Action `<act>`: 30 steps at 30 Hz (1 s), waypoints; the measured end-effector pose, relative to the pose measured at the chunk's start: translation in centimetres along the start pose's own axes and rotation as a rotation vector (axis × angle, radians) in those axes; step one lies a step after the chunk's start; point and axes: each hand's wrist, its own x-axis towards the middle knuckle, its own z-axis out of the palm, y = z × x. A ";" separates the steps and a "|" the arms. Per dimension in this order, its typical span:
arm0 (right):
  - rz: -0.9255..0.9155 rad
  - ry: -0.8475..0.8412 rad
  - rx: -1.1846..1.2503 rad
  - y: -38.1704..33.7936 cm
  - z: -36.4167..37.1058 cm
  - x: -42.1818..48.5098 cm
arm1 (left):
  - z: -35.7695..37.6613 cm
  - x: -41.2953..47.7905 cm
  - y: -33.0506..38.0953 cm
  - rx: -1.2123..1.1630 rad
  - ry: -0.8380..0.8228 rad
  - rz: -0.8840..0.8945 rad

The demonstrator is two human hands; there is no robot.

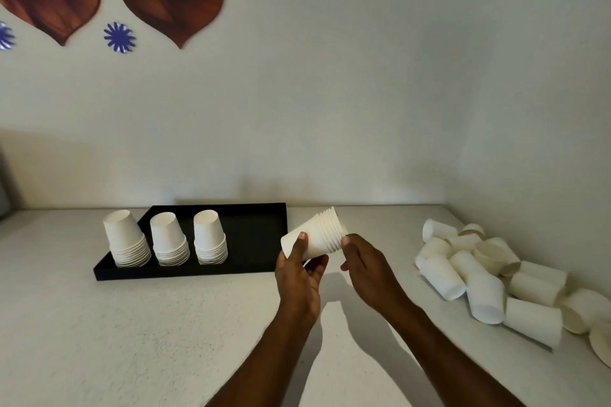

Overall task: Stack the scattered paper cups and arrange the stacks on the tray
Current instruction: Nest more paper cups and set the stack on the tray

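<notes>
**Fourth stack in hand, pile waiting at the right**

A nested stack of white paper cups [319, 238] lies tilted on its side in the air over the pale speckled counter [132, 340], just off the right edge of the flat black rectangular tray [264, 218]. The left hand [299, 274] grips its closed base end, thumb across the front and fingers curled beneath. The right hand [363, 264] sets a thumb tip against the bunched rims; whether its other fingers clamp the stack cannot be told.

The cups should be very light, thin-walled and easy to crush, so a soft hold around the stiffer rolled rims or the base looks safest. A loose stack could also slide apart when tipped.

Three upside-down stacks [170, 244] stand in a row on the tray. The held stack shows roughly eight rims. Loose white paper cups [486, 277] lie heaped at the counter's right edge, over a dozen by my judgement. They overlap and run out of view, so no exact count.
</notes>
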 end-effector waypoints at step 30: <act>0.396 0.251 -1.095 13.4 -6.7 1.2 | -0.3 1.5 -1.0 0.049 -0.064 -0.059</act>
